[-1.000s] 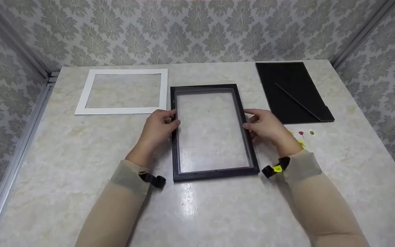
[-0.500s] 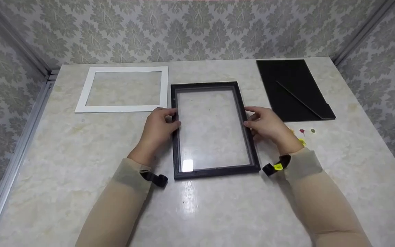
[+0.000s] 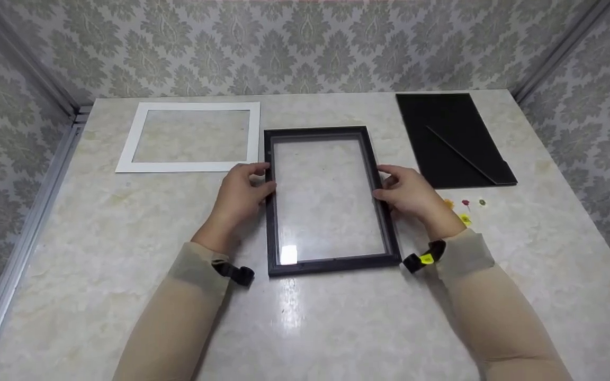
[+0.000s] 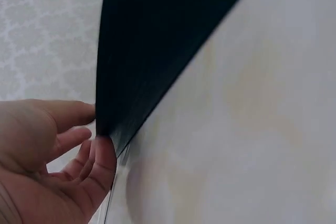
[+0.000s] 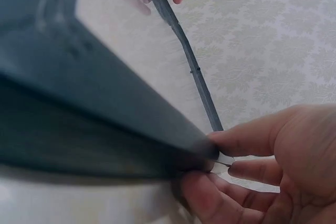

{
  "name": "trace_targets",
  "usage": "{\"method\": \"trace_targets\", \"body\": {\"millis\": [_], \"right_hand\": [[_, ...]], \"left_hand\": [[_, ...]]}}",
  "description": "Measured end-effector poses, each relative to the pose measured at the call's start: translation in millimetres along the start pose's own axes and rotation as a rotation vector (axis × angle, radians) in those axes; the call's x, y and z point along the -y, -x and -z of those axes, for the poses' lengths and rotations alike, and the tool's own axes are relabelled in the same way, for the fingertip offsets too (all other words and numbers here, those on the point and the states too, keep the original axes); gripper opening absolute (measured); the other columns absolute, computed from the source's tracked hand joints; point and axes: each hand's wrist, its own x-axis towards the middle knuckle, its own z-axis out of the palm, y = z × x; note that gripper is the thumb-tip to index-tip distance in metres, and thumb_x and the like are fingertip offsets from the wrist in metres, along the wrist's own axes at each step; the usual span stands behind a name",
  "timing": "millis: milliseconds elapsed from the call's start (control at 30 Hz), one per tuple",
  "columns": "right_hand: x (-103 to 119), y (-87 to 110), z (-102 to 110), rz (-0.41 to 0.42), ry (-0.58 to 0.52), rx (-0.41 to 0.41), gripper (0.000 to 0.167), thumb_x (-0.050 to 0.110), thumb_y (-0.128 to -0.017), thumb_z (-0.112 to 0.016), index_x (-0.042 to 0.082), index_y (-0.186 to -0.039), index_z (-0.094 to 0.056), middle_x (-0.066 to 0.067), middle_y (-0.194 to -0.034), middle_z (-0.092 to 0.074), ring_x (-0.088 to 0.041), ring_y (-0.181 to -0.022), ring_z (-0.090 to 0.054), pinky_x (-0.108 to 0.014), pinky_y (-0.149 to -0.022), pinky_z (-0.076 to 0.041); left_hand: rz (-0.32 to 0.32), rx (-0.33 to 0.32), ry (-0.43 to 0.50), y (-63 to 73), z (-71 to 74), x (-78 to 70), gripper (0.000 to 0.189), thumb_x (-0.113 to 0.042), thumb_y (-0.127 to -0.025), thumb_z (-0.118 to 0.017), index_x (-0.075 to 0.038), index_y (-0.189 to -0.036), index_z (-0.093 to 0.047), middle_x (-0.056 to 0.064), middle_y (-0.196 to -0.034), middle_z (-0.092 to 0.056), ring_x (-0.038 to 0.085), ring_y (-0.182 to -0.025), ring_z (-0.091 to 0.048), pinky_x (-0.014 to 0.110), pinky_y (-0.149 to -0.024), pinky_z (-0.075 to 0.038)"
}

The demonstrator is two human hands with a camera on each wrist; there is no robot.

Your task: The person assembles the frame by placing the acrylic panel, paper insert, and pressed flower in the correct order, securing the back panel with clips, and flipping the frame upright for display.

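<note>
A black picture frame [image 3: 334, 264] lies upright-wise in the middle of the table, with glare on its clear pane [image 3: 331, 211]. My left hand [image 3: 239, 193] holds its left side, thumb on the inner edge and fingers along the outside. On the opposite side, my right hand [image 3: 411, 190] grips the frame between thumb and fingers. Close up in the left wrist view, the dark frame side [image 4: 152, 40] meets the thumb and fingertips. In the right wrist view the near bar [image 5: 105, 103] runs into the right hand's grasp; part of those fingers is hidden beneath it.
A white mat border [image 3: 194, 167] lies at the back left of the table. At the back right is a black backing board [image 3: 437, 114] with a slanted stand leg. Several tiny flower-like pieces, among them a yellow flower [image 3: 465, 219], lie beside the right wrist.
My left hand has shifted slightly left and away from me along the frame's side. The right hand has moved very little, and the frame stays in place.
</note>
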Motion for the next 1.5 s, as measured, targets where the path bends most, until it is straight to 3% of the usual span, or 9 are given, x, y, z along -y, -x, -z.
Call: {"method": "trace_targets", "body": {"millis": [167, 300, 400, 600, 767, 933, 1267, 1400, 1500], "right_hand": [[0, -0.7, 0, 0.013, 0.028, -0.008, 0.076, 0.011, -0.107, -0.074, 0.005, -0.175, -0.041, -0.028, -0.136, -0.068, -0.01, -0.071, -0.066, -0.026, -0.059, -0.061], [0, 0.1, 1, -0.02, 0.017, -0.008, 0.076, 0.011, -0.108, -0.074, 0.009, -0.176, -0.04, -0.027, -0.138, -0.067, -0.012, -0.071, -0.068, -0.029, -0.059, -0.063], [0, -0.1, 1, -0.034, 0.004, -0.002, 0.076, 0.011, -0.108, -0.073, 0.01, -0.176, -0.039, -0.027, -0.138, -0.067, -0.014, -0.07, -0.068, -0.031, -0.058, -0.064], [-3, -2.7, -2, -0.004, 0.011, -0.007, 0.075, 0.011, -0.107, -0.074, 0.007, -0.175, -0.041, -0.027, -0.134, -0.069, -0.014, -0.07, -0.067, -0.03, -0.057, -0.063], [-6, -2.7, -4, 0.0, -0.002, -0.012, 0.074, 0.011, -0.107, -0.074, 0.006, -0.174, -0.042, -0.025, -0.13, -0.069, -0.013, -0.069, -0.067, -0.029, -0.057, -0.062], [-5, -2.6, -3, -0.006, -0.013, -0.01, 0.075, 0.011, -0.107, -0.074, 0.006, -0.174, -0.041, -0.023, -0.129, -0.068, -0.012, -0.068, -0.067, -0.029, -0.057, -0.062], [-6, -3.5, -4, -0.006, -0.016, -0.006, 0.076, 0.01, -0.107, -0.074, 0.006, -0.174, -0.041, -0.026, -0.135, -0.068, -0.014, -0.074, -0.068, -0.029, -0.06, -0.063], [-6, -3.9, -5, -0.01, -0.01, 0.002, 0.076, 0.01, -0.107, -0.075, 0.007, -0.174, -0.041, -0.027, -0.136, -0.067, -0.015, -0.077, -0.068, -0.029, -0.061, -0.063], [-4, -4.7, -2, -0.006, -0.003, -0.021, 0.075, 0.008, -0.106, -0.074, 0.006, -0.174, -0.042, -0.027, -0.135, -0.067, -0.016, -0.077, -0.067, -0.029, -0.061, -0.063]], "left_hand": [[0.041, -0.055, 0.052, -2.7, 27.1, 2.7, 0.057, -0.02, -0.11, -0.072, -0.003, -0.162, -0.059, 0.021, -0.159, -0.061, 0.024, -0.111, -0.073, 0.023, -0.081, -0.06], [0.084, -0.161, 0.053, -3.9, 59.3, 3.8, 0.062, -0.026, -0.111, -0.071, -0.005, -0.166, -0.054, 0.02, -0.162, -0.061, 0.031, -0.13, -0.067, 0.028, -0.094, -0.057], [0.139, -0.267, 0.064, -3.8, 87.0, 12.5, 0.064, -0.028, -0.112, -0.069, -0.008, -0.169, -0.05, 0.019, -0.164, -0.059, 0.033, -0.137, -0.063, 0.033, -0.102, -0.055], [0.311, -0.425, 0.0, -9.1, 138.2, 47.5, 0.072, -0.037, -0.113, -0.064, -0.008, -0.175, -0.041, 0.019, -0.175, -0.047, 0.037, -0.159, -0.048, 0.046, -0.129, -0.046], [0.478, -0.457, -0.168, -6.0, 168.7, 71.0, 0.087, -0.053, -0.109, -0.063, -0.007, -0.177, -0.035, 0.027, -0.181, -0.032, 0.053, -0.166, -0.025, 0.066, -0.136, -0.026], [0.555, -0.404, -0.261, -1.4, 179.7, 84.1, 0.1, -0.06, -0.104, -0.069, 0.001, -0.175, -0.035, 0.037, -0.177, -0.029, 0.058, -0.161, -0.02, 0.069, -0.133, -0.022], [0.588, -0.379, -0.251, 1.6, 184.8, 88.1, 0.098, -0.051, -0.104, -0.076, 0.002, -0.174, -0.035, 0.035, -0.176, -0.033, 0.057, -0.161, -0.02, 0.069, -0.133, -0.021], [0.618, -0.385, -0.181, 3.8, 187.1, 85.6, 0.098, -0.048, -0.101, -0.081, -0.001, -0.173, -0.034, 0.032, -0.173, -0.04, 0.054, -0.159, -0.023, 0.068, -0.131, -0.025], [0.609, -0.431, -0.057, 2.1, 185.2, 80.6, 0.099, -0.04, -0.099, -0.085, -0.006, -0.175, -0.03, 0.027, -0.176, -0.038, 0.05, -0.163, -0.026, 0.062, -0.134, -0.03]]}}
